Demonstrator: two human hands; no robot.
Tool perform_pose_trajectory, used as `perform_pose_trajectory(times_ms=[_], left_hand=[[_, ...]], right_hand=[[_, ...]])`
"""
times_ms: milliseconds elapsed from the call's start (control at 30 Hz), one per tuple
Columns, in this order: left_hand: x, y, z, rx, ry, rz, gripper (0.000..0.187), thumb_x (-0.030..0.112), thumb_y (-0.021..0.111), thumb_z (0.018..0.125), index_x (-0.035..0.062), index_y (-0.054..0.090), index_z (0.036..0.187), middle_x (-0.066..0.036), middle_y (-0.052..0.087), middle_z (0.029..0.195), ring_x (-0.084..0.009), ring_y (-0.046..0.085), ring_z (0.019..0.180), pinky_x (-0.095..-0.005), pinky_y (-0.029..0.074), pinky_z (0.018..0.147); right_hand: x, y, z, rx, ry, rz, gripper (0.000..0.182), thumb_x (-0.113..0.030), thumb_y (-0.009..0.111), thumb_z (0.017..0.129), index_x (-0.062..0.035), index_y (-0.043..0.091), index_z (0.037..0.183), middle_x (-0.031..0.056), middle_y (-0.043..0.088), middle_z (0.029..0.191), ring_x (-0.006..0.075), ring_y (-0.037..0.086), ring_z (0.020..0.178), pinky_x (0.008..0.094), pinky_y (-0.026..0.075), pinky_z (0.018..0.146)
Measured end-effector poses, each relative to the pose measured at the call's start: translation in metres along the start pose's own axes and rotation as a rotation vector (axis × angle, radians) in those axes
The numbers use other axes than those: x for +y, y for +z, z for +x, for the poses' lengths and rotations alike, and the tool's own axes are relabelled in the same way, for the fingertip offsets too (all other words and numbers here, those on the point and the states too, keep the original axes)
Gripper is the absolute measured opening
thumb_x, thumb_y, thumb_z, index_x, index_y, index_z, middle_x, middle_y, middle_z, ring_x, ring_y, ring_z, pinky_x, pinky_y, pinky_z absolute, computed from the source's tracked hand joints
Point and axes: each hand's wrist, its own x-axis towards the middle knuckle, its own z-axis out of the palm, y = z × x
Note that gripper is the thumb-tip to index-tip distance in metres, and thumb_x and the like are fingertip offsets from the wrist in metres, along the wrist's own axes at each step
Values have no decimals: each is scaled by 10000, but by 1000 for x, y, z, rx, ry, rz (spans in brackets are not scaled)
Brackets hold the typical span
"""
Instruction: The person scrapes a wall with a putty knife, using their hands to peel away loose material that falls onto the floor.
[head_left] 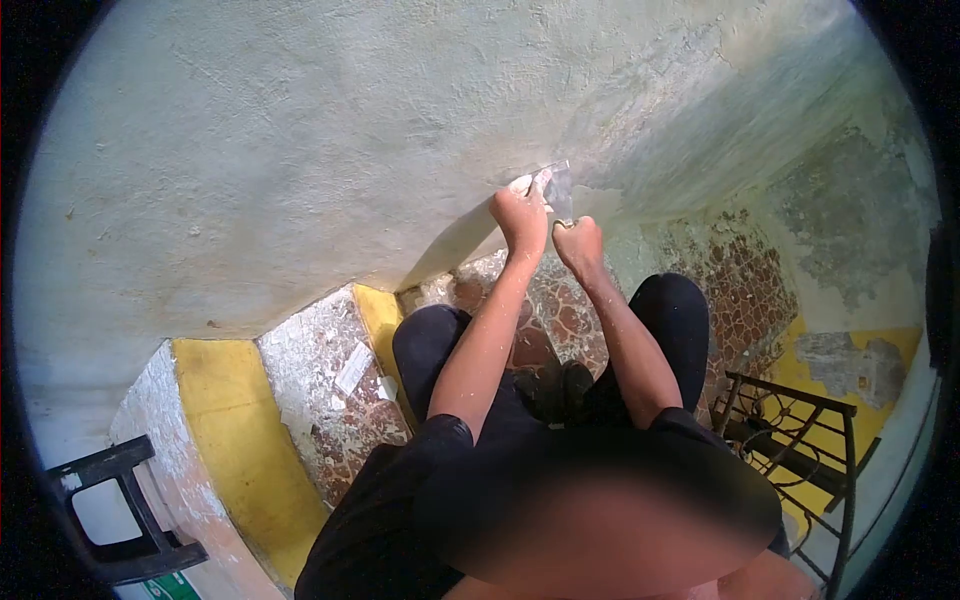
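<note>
Wall (300, 150) before me, scraper blade (562, 188) at my left grip (524, 218) and right grip (580, 246), steps (225, 420) to my left, metal frame (800, 395) to my right

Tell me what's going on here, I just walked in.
A person with bent knees has both hands at a thin flat tool by the wall. The left hand is beside it; the right hand is a fist at its lower end. Whether it grips a handle is hidden.
</note>
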Motion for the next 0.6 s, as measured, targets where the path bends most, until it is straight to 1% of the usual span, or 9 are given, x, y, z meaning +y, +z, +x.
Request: perform_pose_trajectory(times_ms=[133, 200, 233, 300, 333, 400, 433, 500, 600], left_hand=[[-1, 2, 0, 2, 11, -2, 246, 152, 798, 939, -93, 781, 950, -26, 664, 679, -97, 609, 547, -283, 525, 478], [3, -1, 1, 21, 75, 105, 225, 141, 795, 935, -82, 793, 957, -30, 693, 701, -94, 614, 553, -280, 517, 477], [6, -2, 1, 23, 79, 111, 225, 141, 795, 935, -82, 793, 957, -30, 693, 701, -94, 614, 553, -280, 517, 477], [8, -1, -1, 36, 90, 97, 196, 120, 781, 932, -74, 795, 948, -41, 723, 719, -95, 622, 564, -287, 516, 492], [6, -2, 0, 37, 89, 96, 196, 120, 781, 932, -74, 795, 948, -41, 723, 719, -95, 622, 564, -287, 516, 492], [5, -1, 1, 42, 197, 172, 183, 106, 763, 932, -72, 792, 964, -59, 737, 725, -100, 634, 581, -301, 518, 511], [5, -1, 0, 40, 194, 169, 183, 106, 763, 932, -72, 792, 964, -59, 737, 725, -100, 634, 581, -301, 518, 511], [5, 0, 1, 47, 188, 161, 190, 100, 738, 944, -80, 783, 983, -75, 740, 724, -103, 641, 593, -317, 522, 528], [7, 1, 4, 61, 207, 217, 193, 95, 717, 958, -87, 778, 974, -81, 746, 732, -103, 640, 593, -323, 510, 519]], right_hand=[[-7, -1, -2, 10, -8, 27, 426, -275, 666, 835, 125, 712, 974, 374, 698, 991, 507, 698, 1007, 521, 545, 881], [-12, 3, -4, 3, -5, 64, 409, -266, 668, 831, 130, 709, 924, 372, 696, 947, 501, 706, 980, 518, 544, 864], [-15, 4, -6, 0, -8, 70, 409, -266, 668, 831, 130, 709, 924, 372, 696, 947, 501, 706, 980, 518, 544, 864], [-16, 3, -8, -4, -12, 84, 385, -251, 666, 828, 129, 707, 880, 367, 694, 908, 501, 711, 949, 516, 544, 844], [-17, 4, -9, -4, -12, 82, 385, -251, 666, 828, 129, 707, 880, 367, 694, 908, 501, 711, 949, 516, 544, 844], [-15, 4, -10, 1, -25, 124, 374, -238, 660, 827, 130, 704, 874, 366, 694, 897, 505, 711, 934, 516, 544, 830], [-14, 5, -10, 4, -23, 121, 374, -238, 660, 827, 130, 704, 874, 366, 694, 897, 505, 711, 934, 516, 544, 830], [-17, 6, -11, 81, -69, 149, 366, -231, 655, 824, 131, 698, 862, 362, 695, 878, 505, 713, 914, 513, 545, 815], [-25, -3, -10, 49, -39, 99, 363, -228, 652, 821, 129, 697, 869, 366, 690, 871, 508, 712, 909, 511, 546, 807]])
